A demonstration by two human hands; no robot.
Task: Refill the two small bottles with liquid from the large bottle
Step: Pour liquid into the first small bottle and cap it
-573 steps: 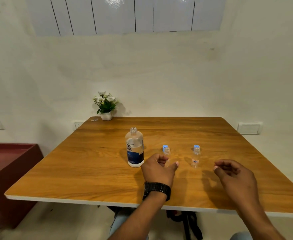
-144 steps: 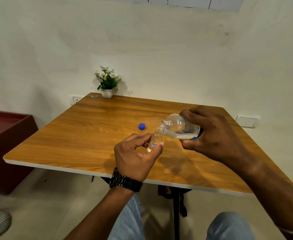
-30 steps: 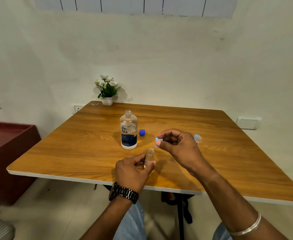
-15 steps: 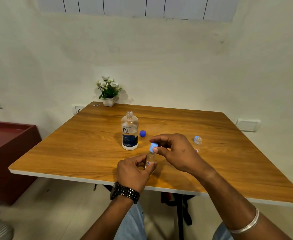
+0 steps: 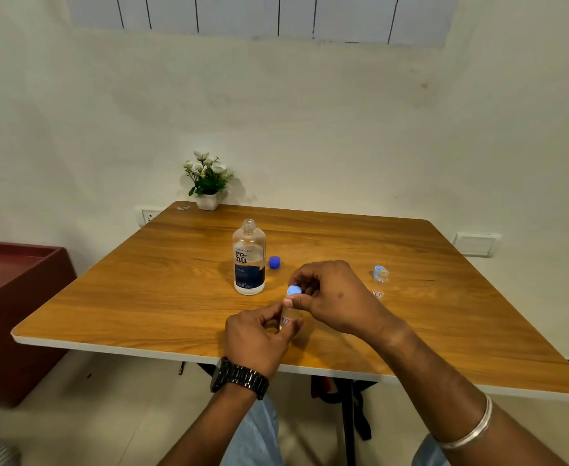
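Capping stage of the first small bottle. This bottle stands upright, its long axis vertical, in front of the person near the table's front edge, and the left hand pinches its lower body between thumb and curled fingers. Directly above it the right hand pinches the light blue cap between thumb and fingertips; the cap sits on or just over the neck, and whether it is already threaded cannot be told. The two hands thus lie close together, one above the other along the bottle's axis, the left clamped on the body, the right on the cap.

The relation that governs the coming move is this shared vertical axis: the cap should stay square to the neck while the right hand twists and the left resists the turn. A tilted cap would probably cross-thread or tip the bottle.

The second small bottle stands upright to the right, well apart from the hands and nearer the right hand; its pale blue cap appears to sit loosely or askew at its mouth. The large bottle stands upright and uncapped just beyond the hands, to the left, with its dark blue cap lying just beside it. A potted flower stands at the far edge.
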